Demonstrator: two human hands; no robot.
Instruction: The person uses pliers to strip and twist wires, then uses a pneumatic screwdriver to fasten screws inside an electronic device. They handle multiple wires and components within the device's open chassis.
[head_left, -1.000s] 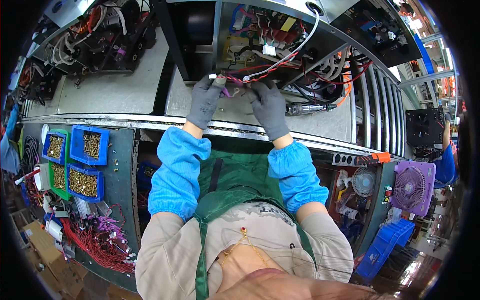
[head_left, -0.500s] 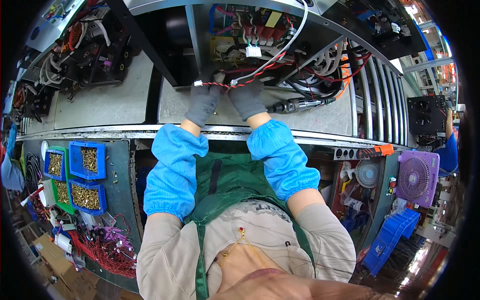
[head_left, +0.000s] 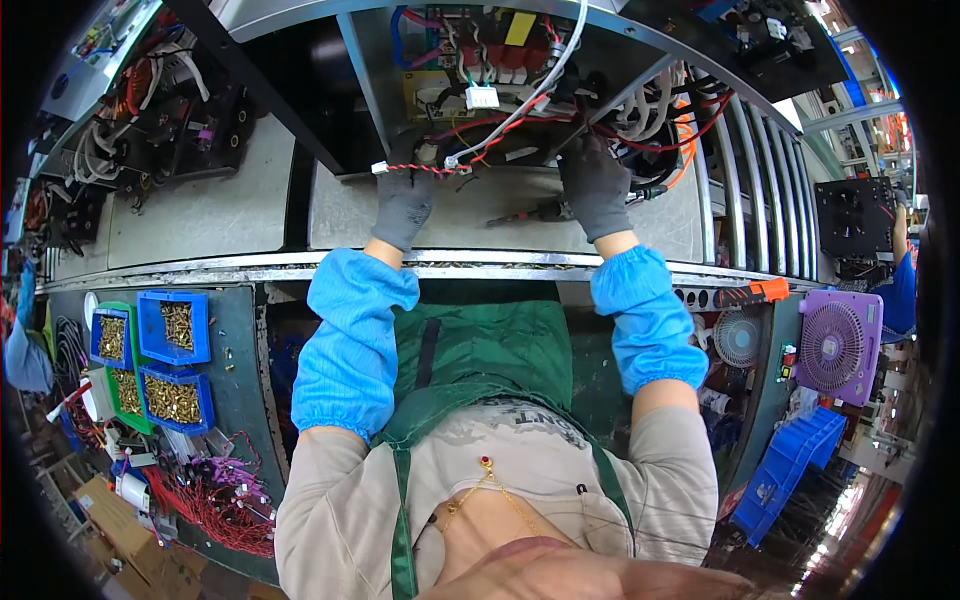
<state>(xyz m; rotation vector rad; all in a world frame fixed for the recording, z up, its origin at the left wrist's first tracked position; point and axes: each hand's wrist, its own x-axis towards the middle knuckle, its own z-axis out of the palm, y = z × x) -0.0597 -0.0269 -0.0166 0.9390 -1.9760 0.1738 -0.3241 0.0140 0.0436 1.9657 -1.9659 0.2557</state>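
My left hand [head_left: 404,196], in a grey glove, is at the front lower edge of an open metal cabinet [head_left: 358,80]. Its fingers are curled by a small pale part [head_left: 427,153] that I cannot make out. A red-and-black twisted lead with a white connector [head_left: 380,168] crosses in front of those fingers. My right hand [head_left: 598,190], also gloved, reaches to the cabinet's right strut, by the cables. It covers the middle of a dark power screwdriver [head_left: 552,211] lying on the metal bench; whether it grips the tool or a cable is hidden.
White cables and red leads [head_left: 640,120] hang at the cabinet's right, beside metal rollers [head_left: 760,200]. Blue bins of brass fasteners [head_left: 172,355] stand at left, above red wire bundles [head_left: 225,510]. A purple fan [head_left: 838,345] stands at right. Another person's blue sleeve [head_left: 902,300] shows beyond.
My right hand has moved right, away from the twisted lead and my left hand, to over the screwdriver. My left hand stays at the cabinet edge. The view has shifted slightly.
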